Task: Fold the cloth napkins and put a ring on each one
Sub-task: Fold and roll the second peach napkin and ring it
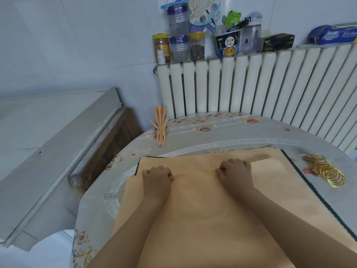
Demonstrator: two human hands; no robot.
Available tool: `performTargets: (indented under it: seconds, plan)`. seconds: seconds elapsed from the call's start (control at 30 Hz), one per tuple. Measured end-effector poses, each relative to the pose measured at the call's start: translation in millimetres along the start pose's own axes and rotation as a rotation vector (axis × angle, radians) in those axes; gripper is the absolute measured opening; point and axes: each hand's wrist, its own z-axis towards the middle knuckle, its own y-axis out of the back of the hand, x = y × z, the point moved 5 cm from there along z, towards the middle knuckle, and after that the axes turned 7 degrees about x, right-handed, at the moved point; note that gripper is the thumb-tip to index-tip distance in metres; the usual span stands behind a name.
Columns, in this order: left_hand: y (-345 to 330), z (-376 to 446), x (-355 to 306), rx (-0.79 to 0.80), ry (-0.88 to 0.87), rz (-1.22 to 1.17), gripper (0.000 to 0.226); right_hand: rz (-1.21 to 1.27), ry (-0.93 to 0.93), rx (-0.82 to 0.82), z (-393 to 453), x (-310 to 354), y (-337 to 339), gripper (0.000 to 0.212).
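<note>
Napkin [202, 200] lying flat on counter [222, 136]; left hand [157, 176] and right hand [236, 171] pinching a pleat, each grip curled on cloth; keeping folds even and parallel, advancing both together.

Both hands, left [156, 176] and right [236, 169], pinch the orange napkin [201, 206] (gold rings [326, 171] nearby).

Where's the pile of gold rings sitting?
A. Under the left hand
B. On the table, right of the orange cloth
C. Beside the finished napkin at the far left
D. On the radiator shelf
B: the gold rings lie heaped on the table, off the right edge of the orange cloth.
</note>
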Motion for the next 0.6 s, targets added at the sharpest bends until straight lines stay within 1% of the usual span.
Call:
performTargets:
  seconds: [0.23, 0.33, 0.4, 0.47, 0.6]
  plan:
    - [-0.8, 3.6, 6.7, -0.05, 0.076, -0.131, 0.013, -0.061, -0.06, 0.072, 3.6, 0.0, -0.1, 0.022]
    - [0.4, 4.5, 7.0, -0.053, 0.099, -0.142, 0.013, -0.061, -0.089, 0.106, 6.4, -2.6, 1.6, 0.022]
    - [-0.1, 3.7, 4.8, -0.06, 0.105, -0.104, 0.014, -0.071, -0.118, 0.102, 6.6, -7.7, 3.2, 0.022]
    - [-5.1, 1.7, -4.7, -0.053, 0.052, -0.036, 0.019, -0.087, -0.135, 0.074, 5.6, -12.6, 3.4, 0.021]
    - [-19.7, -20.2, -50.6, 0.018, -0.191, -0.062, 0.041, -0.104, -0.13, 0.028, -1.0, -18.6, 3.4, 0.024]
